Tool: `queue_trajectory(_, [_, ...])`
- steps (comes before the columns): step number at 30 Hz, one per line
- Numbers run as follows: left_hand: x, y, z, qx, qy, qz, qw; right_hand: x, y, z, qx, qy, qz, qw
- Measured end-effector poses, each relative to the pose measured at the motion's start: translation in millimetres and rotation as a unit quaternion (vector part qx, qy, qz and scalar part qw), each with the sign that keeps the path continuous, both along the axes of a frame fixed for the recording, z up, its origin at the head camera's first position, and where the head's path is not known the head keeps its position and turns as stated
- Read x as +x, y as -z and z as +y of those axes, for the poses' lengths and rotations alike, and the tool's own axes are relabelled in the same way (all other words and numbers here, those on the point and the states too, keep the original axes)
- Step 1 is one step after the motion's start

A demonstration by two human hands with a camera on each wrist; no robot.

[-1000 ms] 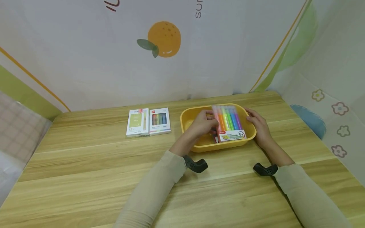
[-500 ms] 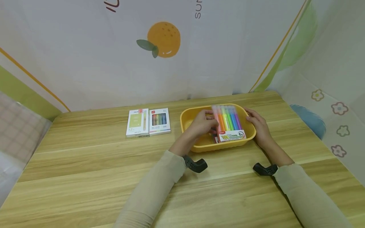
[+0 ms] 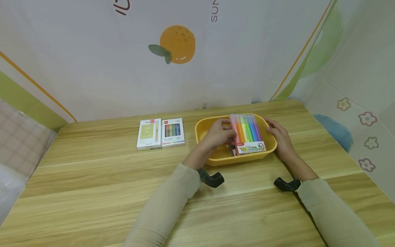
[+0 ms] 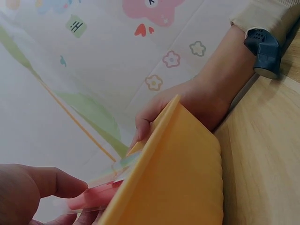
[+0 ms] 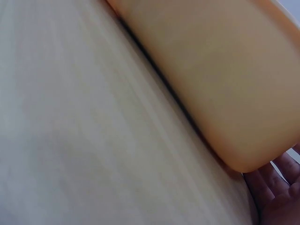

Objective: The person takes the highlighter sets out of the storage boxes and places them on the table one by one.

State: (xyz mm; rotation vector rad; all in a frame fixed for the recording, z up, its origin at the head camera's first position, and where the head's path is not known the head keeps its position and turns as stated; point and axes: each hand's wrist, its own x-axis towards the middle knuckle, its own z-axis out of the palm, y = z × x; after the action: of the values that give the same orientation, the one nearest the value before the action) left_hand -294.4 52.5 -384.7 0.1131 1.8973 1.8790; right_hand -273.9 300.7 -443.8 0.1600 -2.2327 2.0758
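A clear pack of rainbow-coloured highlighters [image 3: 247,132] lies tilted inside the yellow basket [image 3: 228,160]. My left hand [image 3: 219,134] reaches in over the basket's left part and pinches the pack by its left edge, thumb on top, as the left wrist view also shows. On the far right, my right hand [image 3: 280,137] holds the basket's end, with the thumb [image 4: 143,125] at the rim and the fingers [image 5: 276,180] along the outer wall. Part of another package [image 3: 232,151] shows beneath the highlighters, mostly covered.
Two flat boxes lie side by side left of the basket: a white and green box [image 3: 149,133] and a white box with a window of coloured pens [image 3: 173,132]. A printed curtain [image 3: 123,85] hangs behind the wooden table [image 3: 102,192].
Hands, basket and highlighter pack stay almost where they were. The head view has tilted very slightly, so everything sits a touch lower in it.
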Motion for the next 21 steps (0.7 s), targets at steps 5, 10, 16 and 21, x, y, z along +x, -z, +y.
queue_trajectory(5, [0.5, -1.5, -2.7, 0.006, 0.000, 0.003, 1.0000, 0.2, 0.1, -1.1, 0.003, -0.001, 0.001, 1.000])
queue_trajectory(10, [-0.3, -3.3, -4.9, 0.013, 0.001, 0.010, 0.9999, 0.3, 0.5, -1.4, 0.005, -0.001, 0.000, 1.000])
queue_trajectory(16, [0.3, -9.4, -9.9, 0.018, 0.005, 0.015, 0.9997, 0.1, 0.8, -0.9, 0.003, -0.002, 0.004, 1.000])
queue_trajectory(21, [-0.3, -15.8, -13.5, 0.039, 0.004, 0.024, 0.9989, -0.6, 2.0, -0.1, -0.005, -0.002, 0.002, 1.000])
